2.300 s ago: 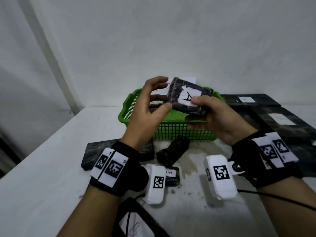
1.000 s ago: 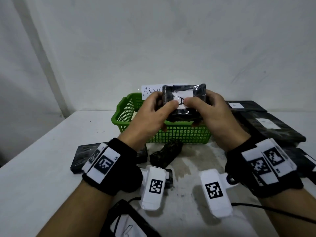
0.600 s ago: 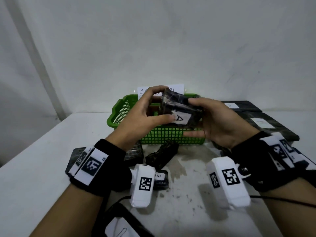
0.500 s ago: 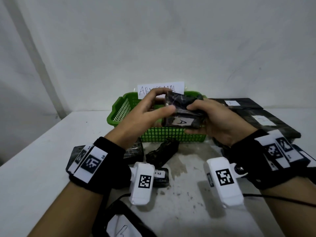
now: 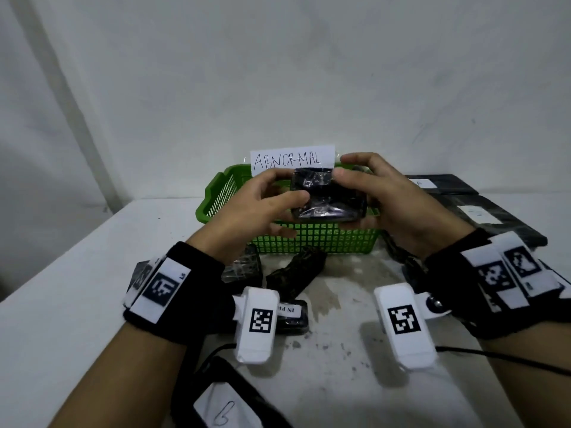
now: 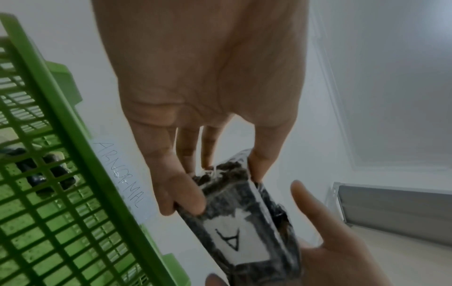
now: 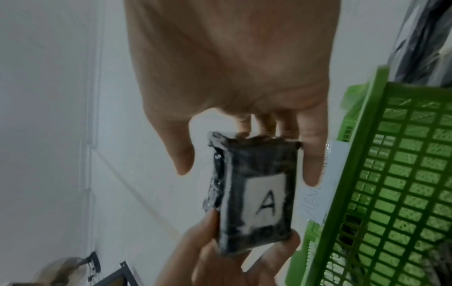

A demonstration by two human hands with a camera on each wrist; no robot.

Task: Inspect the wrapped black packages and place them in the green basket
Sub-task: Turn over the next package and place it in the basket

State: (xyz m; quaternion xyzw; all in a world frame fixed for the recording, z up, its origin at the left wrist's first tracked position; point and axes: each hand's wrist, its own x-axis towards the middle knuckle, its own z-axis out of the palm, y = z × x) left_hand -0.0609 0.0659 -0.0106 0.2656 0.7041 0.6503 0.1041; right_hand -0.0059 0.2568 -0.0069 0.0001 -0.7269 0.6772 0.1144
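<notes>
Nearest the person, at the near edge of the worktop [image 5: 77, 304], lies a flat black package with a white label [image 5: 222, 409], partly cut off from view. A little further in, small wrapped black packages [image 5: 296, 273] lie loose on the bare middle of the worktop, one with a printed label [image 5: 290, 313] just below the left wrist. Above them, both hands hold up a single wrapped black package [image 5: 327, 199], lifted clear of the worktop and just over the near wall of the green basket [image 5: 309, 239]. The left hand [image 5: 256, 208] pinches its left end between thumb and curled fingers; the right hand [image 5: 392, 205] grips the right end, fingers wrapped behind and thumb on top. Its long axis runs side to side between the hands, and the wrist views show its white "A" label [image 7: 265, 205] turned down and away from the person. The basket mouth lies directly beyond and below the package, so I judge that a short forward-and-down move would drop it in; neither hand is plainly nearer. Through the mesh, dark items [image 6: 46, 172] already sit in the basket. A paper sign reading "ABNORMAL" [image 5: 292, 160] stands on its far rim. Along the right edge, larger flat black packages [image 5: 482, 211] are stacked beyond the right hand.
</notes>
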